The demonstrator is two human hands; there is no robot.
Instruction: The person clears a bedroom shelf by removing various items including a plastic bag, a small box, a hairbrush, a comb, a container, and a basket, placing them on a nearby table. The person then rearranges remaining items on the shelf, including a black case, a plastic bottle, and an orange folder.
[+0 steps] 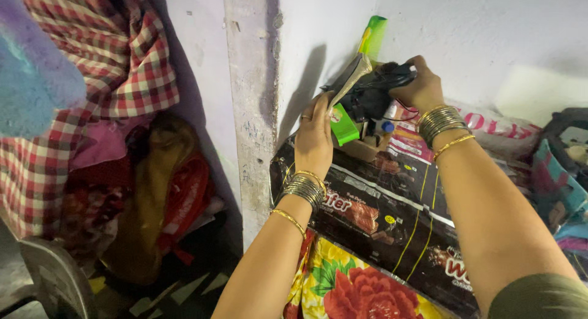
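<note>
White plastered wall (478,31) backs a heap of printed sacks and a flowered cloth (349,282). Both hands work apart, up against it: the left hand (313,135) pinches a green-and-silver sachet (361,61), the right hand (422,86) clamps a black bundle with wires (373,89). Perched on the black printed sack (392,215), a small box (364,148) might slide if the bundle is tugged, and the thin wires could snag. One sachet, one bundle, two hands, several bangles on each wrist. Checked cloth (122,55) hangs left.
</note>
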